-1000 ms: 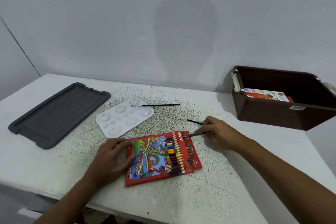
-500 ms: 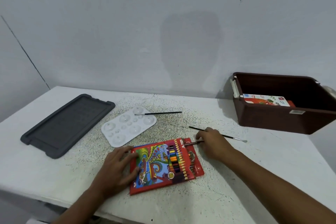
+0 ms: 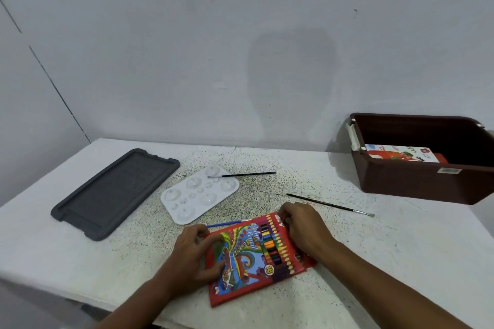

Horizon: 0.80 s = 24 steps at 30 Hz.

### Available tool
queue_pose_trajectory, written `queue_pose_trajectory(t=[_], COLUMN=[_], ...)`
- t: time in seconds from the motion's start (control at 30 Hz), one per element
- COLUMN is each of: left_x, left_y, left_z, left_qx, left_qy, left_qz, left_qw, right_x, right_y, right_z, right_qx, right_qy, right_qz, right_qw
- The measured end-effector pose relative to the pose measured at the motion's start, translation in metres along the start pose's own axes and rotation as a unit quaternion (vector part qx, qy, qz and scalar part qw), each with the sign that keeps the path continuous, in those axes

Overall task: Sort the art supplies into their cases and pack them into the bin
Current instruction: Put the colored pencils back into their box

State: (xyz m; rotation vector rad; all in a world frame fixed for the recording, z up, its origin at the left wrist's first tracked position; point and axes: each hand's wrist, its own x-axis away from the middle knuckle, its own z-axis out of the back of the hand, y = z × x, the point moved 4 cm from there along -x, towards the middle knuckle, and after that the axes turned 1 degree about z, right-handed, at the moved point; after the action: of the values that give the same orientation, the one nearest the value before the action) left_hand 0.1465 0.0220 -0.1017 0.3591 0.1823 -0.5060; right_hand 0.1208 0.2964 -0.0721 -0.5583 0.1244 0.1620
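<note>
Coloured-pencil case (image 3: 256,254) flat near the front edge of the worktop (image 3: 374,262), well apart from the bin (image 3: 417,181). Left hand (image 3: 196,256) holds its left edge, fingers curled; right hand (image 3: 304,224) pinches its far right corner. Judged light, thin cardboard that bends easily: best lifted by both long edges.

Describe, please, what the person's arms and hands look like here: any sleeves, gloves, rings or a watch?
Both forearms are bare as far up as the picture shows; no sleeve reaches into view. The left hand and the right hand wear no gloves. No watch, bracelet or band shows at either wrist, and no ring shows on the fingers that can be seen. No marks or tattoos show.
</note>
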Motion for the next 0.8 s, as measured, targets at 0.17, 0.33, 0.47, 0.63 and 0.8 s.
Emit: queue_pose_trajectory(t=[0.17, 0.33, 0.47, 0.63, 0.8], left_x=[-0.025, -0.045, -0.063, -0.082, -0.088], left_y=[0.01, 0.027, 0.034, 0.045, 0.07], left_z=[-0.002, -0.002, -0.003, -0.007, -0.009], left_qx=[-0.022, -0.005, -0.001, 0.142, 0.36], left_qy=[-0.04, -0.152, -0.188, -0.164, -0.037], left_qz=[-0.022, 0.057, 0.135, 0.18, 0.229], left_qw=[0.999, 0.987, 0.973, 0.959, 0.904], right_x=[0.007, 0.013, 0.017, 0.029, 0.04], right_y=[-0.007, -0.006, 0.013, 0.041, 0.046], right_z=[0.005, 0.013, 0.023, 0.041, 0.047], right_qx=[-0.026, -0.037, -0.055, -0.135, -0.451], right_qy=[0.003, -0.021, -0.014, 0.022, 0.057], right_qz=[0.012, 0.047, -0.025, -0.146, -0.242], right_qw=[1.0, 0.998, 0.998, 0.98, 0.857])
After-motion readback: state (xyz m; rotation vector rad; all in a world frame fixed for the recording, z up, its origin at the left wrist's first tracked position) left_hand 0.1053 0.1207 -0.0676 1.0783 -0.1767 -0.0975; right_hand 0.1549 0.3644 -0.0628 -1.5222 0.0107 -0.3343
